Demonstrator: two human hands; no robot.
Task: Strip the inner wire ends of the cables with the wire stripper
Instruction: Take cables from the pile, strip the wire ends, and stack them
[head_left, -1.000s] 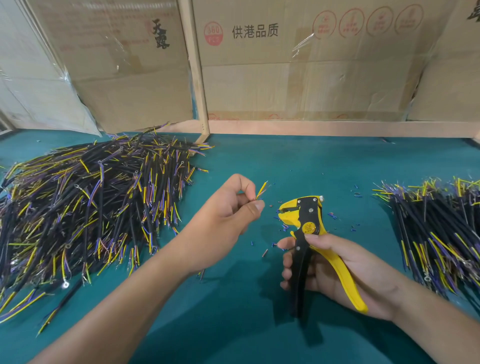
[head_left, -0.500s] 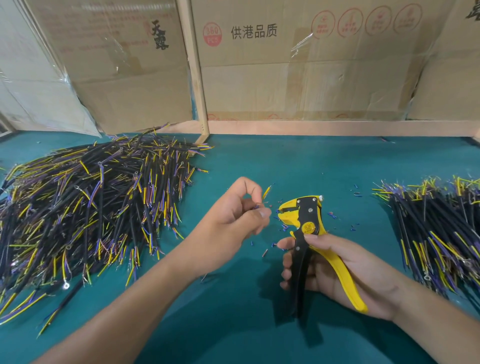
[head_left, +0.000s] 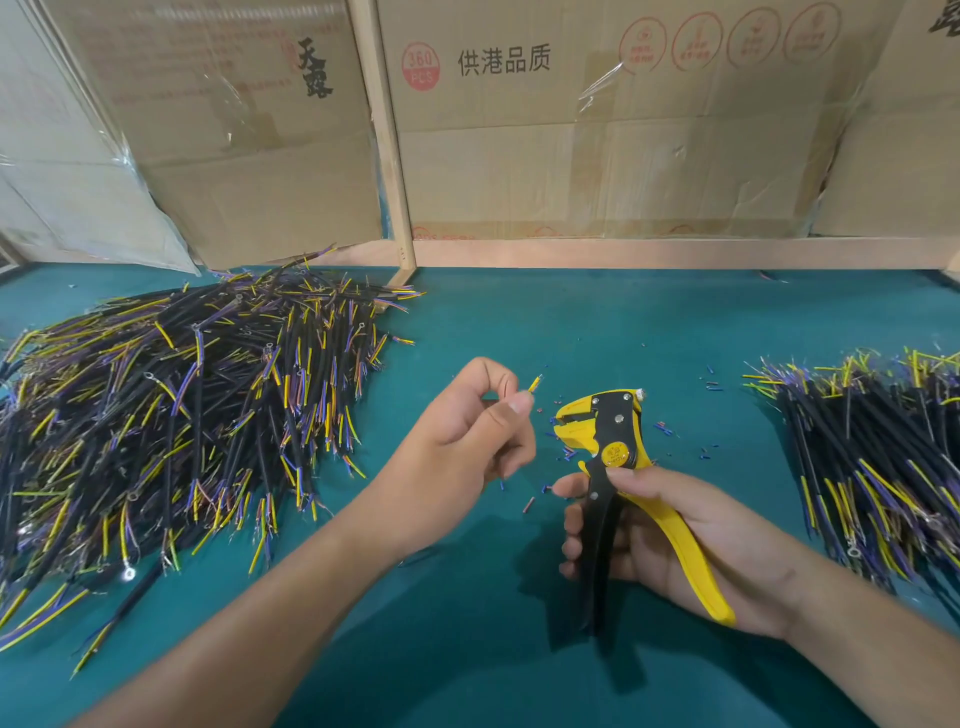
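The left hand (head_left: 457, 441) is held up over the green tabletop (head_left: 545, 322), with its arm reaching in from the bottom left. Its thumb and first finger are curled together and pinch a thin wire, and the yellow wire tip (head_left: 535, 383) sticks out past the fingertips, pointing up and to the right. The rest of that cable is hidden behind the hand. The right hand (head_left: 675, 545) comes in from the bottom right and lies low, close to the tabletop. Its fingers wrap around the black and yellow handles of the wire stripper (head_left: 608, 457), and the thumb rests on top near the round yellow knob. The head of the tool points up and to the left, toward the wire tip, but the two are apart and do not touch. A big pile of cables (head_left: 171, 426) with black covers and yellow and purple ends lies on the left side of the tabletop. A smaller pile of cables (head_left: 878, 452) lies on the right side. Tiny bits of cut-off wire cover (head_left: 566, 456) are scattered near the tool. Brown cardboard boxes (head_left: 597, 130) stand along the back edge.
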